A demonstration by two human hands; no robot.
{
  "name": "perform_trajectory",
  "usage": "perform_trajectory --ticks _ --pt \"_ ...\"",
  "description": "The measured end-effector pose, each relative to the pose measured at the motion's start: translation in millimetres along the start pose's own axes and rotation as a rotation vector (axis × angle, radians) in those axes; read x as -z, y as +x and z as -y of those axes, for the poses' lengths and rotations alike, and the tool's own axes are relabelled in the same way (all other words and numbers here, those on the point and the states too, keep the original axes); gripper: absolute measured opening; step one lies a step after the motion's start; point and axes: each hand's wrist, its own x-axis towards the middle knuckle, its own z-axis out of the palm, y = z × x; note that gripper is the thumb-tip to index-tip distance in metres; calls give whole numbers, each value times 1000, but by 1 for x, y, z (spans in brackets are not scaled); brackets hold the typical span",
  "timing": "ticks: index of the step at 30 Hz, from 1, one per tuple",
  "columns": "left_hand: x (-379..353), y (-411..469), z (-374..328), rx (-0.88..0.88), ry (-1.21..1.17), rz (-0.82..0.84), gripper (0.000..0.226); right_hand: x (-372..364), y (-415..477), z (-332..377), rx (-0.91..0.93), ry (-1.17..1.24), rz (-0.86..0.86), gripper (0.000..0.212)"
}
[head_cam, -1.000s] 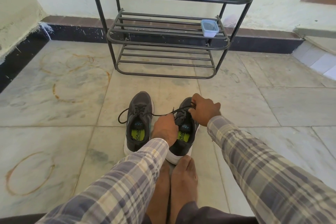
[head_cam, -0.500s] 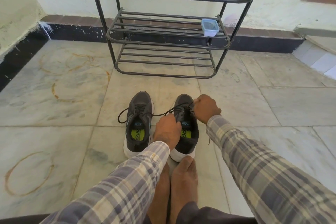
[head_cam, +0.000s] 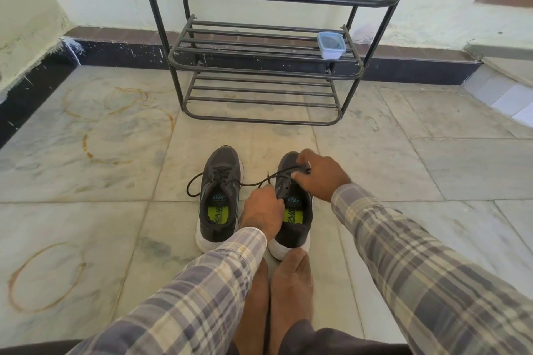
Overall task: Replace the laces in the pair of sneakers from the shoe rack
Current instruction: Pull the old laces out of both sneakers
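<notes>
Sitting on the marble floor [head_cam: 432,167], a person in plaid sleeves has 2 dark grey sneakers with white soles and yellow-green insoles standing side by side just beyond 2 bare feet [head_cam: 291,282]. Both shoes point away, toward the shoe rack [head_cam: 259,71].

The right hand [head_cam: 320,176] sits over the front of the right sneaker [head_cam: 302,225]. Its fingers are curled and pinch the black lace [head_cam: 251,183] at the forward eyelets. From that pinch the lace runs leftward, crosses the gap between the shoes, passes over the left sneaker [head_cam: 220,196] and ends in a loose loop on the floor at that shoe's outer side.

The left hand [head_cam: 264,210] rests against the inner side of the right sneaker, beside the tongue. Its fingers are bent in and grip the upper by the eyelet row. The lace passes right at its knuckles, though whether those fingers also hold it cannot be told.

The toes of the right foot touch the heel of the right sneaker.

The rack is black metal with 3 slatted shelves in view, standing against the wall well beyond the shoes. A small lidded plastic container [head_cam: 331,45] sits at the right end of the middle shelf. Rust-coloured rings [head_cam: 46,277] stain the floor on the left.
</notes>
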Motion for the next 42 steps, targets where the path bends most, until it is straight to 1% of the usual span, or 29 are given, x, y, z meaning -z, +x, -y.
perform_trajectory --ticks 1,2,3,7,10,13,15,17,19,20,22,23,24,26,27,29,32,34,36,38,40,42 --pt "0 0 -1 2 1 4 19 -1 -2 2 5 -144 70 28" --pt "-1 0 -2 5 4 7 19 -1 -3 7 14 -265 95 29" --pt "-1 1 -2 9 4 7 19 1 -4 12 23 -344 85 29" --pt "1 1 1 13 8 10 19 13 -2 20 -60 -532 30 30" --pt "1 2 3 13 14 0 20 27 -7 9 -203 -558 50 30" --pt "1 1 2 12 28 9 21 30 -15 -9 -323 -500 75 28" --pt "2 0 0 4 47 16 21 25 -18 -18 -366 -437 77 27" --pt "3 0 -1 -8 80 29 23 17 -18 -23 -382 -417 106 32" --pt "5 1 -1 -14 100 45 23 7 -14 -25 -361 -379 87 44" --pt "6 1 -1 -19 106 52 23 3 -13 -23 -343 -281 54 48" --pt "8 1 1 -31 117 62 21 -4 -10 -17 -284 44 11 53" --pt "9 2 2 -37 123 65 20 -8 -10 -12 -247 188 30 57" --pt "10 2 3 -40 133 69 20 -11 -10 -6 -213 263 75 63" --pt "13 3 3 -40 152 93 22 -18 -12 3 -176 252 155 78" --pt "15 4 3 -41 161 109 23 -22 -12 4 -172 220 156 80" --pt "18 6 2 -56 183 132 24 -30 -14 4 -199 180 92 73" --pt "22 10 3 -82 200 164 21 -34 -16 0 -271 231 -4 62" --pt "25 14 1 -89 201 188 21 -34 -16 -2 -278 251 -27 53" --pt "28 17 -2 -87 196 208 26 -34 -16 -2 -272 237 -37 41" --pt "30 20 -7 -88 197 214 33 -35 -17 -1 -271 235 -56 37" --pt "32 24 -13 -88 181 155 35 -36 -17 0 -273 251 -85 35" --pt "31 29 -19 -97 150 50 30 -38 -19 -1 -276 275 -105 30"
